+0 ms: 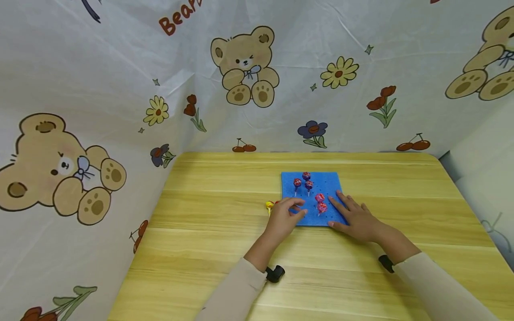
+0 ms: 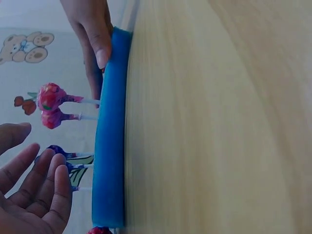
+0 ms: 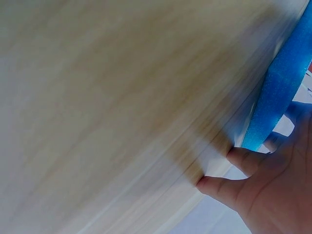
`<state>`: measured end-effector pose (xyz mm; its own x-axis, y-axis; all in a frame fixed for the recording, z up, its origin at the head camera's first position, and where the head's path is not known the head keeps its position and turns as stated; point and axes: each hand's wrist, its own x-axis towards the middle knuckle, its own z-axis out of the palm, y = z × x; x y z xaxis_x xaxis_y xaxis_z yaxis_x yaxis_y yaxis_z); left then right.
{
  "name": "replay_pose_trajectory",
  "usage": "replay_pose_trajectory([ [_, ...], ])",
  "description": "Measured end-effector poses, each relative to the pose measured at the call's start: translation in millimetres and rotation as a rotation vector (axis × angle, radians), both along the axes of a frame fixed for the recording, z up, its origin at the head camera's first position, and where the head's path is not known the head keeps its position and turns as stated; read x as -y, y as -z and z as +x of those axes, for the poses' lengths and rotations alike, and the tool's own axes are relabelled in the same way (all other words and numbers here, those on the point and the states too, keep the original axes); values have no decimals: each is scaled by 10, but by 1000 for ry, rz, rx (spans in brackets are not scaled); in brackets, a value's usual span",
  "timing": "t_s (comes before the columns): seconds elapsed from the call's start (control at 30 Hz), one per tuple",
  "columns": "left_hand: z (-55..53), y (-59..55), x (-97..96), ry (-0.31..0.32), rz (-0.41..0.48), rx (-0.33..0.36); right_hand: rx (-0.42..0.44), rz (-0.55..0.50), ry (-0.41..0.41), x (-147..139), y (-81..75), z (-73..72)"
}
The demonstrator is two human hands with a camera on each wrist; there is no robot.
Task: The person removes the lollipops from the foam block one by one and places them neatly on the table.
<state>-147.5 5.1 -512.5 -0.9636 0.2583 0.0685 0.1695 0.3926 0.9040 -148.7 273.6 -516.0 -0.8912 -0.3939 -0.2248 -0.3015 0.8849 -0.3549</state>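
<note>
A thick blue foam board (image 1: pixel 311 214) lies on the table, with several wrapped lollipops upright in it on white sticks. Three dark-wrapped lollipops (image 1: pixel 308 185) stand toward its back left; two pink lollipops (image 1: pixel 322 207), also seen in profile in the left wrist view, stand nearer its right side. My left hand (image 1: pixel 282 218) hovers over the front left of the board, fingers loosely bent and holding nothing. At the board's right edge rests my right hand (image 1: pixel 355 219), fingers spread; in the right wrist view, some fingertips (image 3: pixel 207 185) touch the table beside the board (image 3: pixel 280 92).
Left of the board, a yellow lollipop (image 1: pixel 269 205) lies on the wooden table (image 1: pixel 209 240). A red lollipop (image 1: pixel 276 203) beside it is mostly hidden by my left hand. A bear-print cloth (image 1: pixel 281 120) hangs behind the table and along its left side.
</note>
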Motion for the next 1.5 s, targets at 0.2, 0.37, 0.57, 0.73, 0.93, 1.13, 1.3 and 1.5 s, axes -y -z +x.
replay_pose_trajectory([
  [0.2,-4,20,-104,0,-20,-5,-3,-3,-1,26,-27,5],
  [0.37,-9,14,-176,19,-22,-12,-7,-7,-1,36,-48,11],
  [0.57,-12,42,-245,24,-18,-20,-18,-3,-11,31,-36,8],
  [0.73,-23,72,-314,24,-41,-26,-24,-9,-11,23,-8,1],
  [0.93,-33,88,-368,36,-44,-33,-16,-7,-2,6,32,-10],
  [1.13,-33,86,-391,37,-28,-37,-25,-21,-1,11,30,-7],
  [1.3,-33,94,-422,35,-42,-28,-33,-28,-5,21,22,0],
  [1.5,-43,94,-456,29,-47,-39,-12,-19,0,4,30,1],
])
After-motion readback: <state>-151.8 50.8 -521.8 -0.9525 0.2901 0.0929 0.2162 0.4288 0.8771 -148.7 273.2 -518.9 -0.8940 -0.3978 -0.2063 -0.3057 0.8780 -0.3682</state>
